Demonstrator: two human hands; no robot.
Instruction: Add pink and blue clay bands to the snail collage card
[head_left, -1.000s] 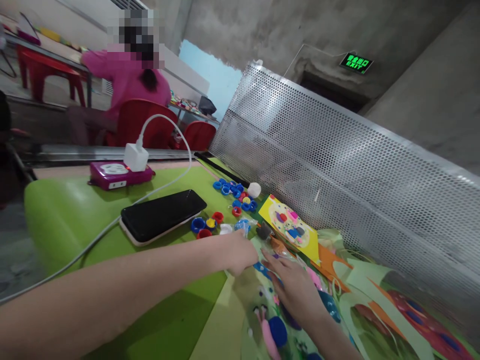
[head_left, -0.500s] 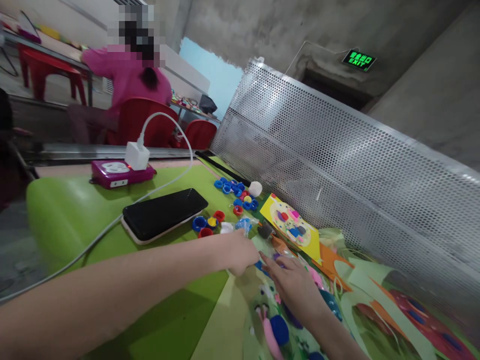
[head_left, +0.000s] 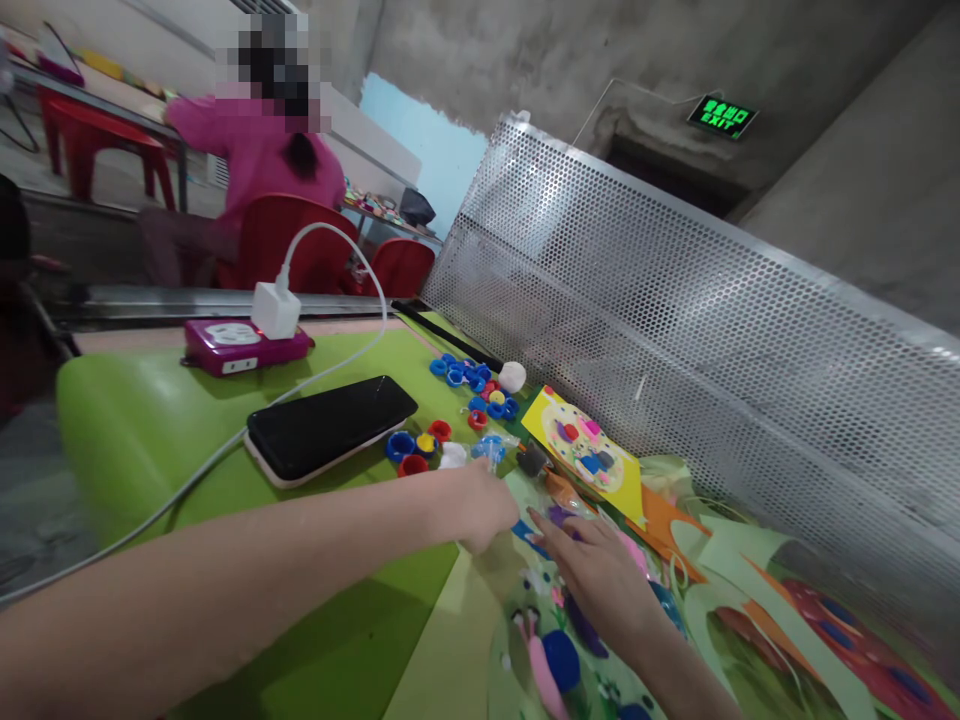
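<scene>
My left hand (head_left: 487, 507) is closed with its fingers curled downward over the upper part of a pale green picture sheet (head_left: 514, 600); what lies in the fingers is hidden. Just to its right, my right hand (head_left: 592, 565) lies with fingers stretched out over the same sheet, beside a purple piece (head_left: 562, 515). A blue piece (head_left: 529, 535) shows between both hands. Lower on the sheet is a pink snail body (head_left: 544, 665) with a blue bottle cap (head_left: 561, 660) as its shell. A clear bag with blue bits (head_left: 489, 448) rests beyond my left hand.
A black phone (head_left: 334, 425) lies left of several loose bottle caps (head_left: 469, 375). Behind it stand a purple power strip (head_left: 240, 345) and a white charger (head_left: 276, 308). A yellow card (head_left: 585, 455) lies against the perforated metal screen (head_left: 637, 270). Another person in pink sits far left.
My right hand has shifted slightly to the right, widening the gap to my left hand and showing more of the blue piece. My left hand stays almost still.
</scene>
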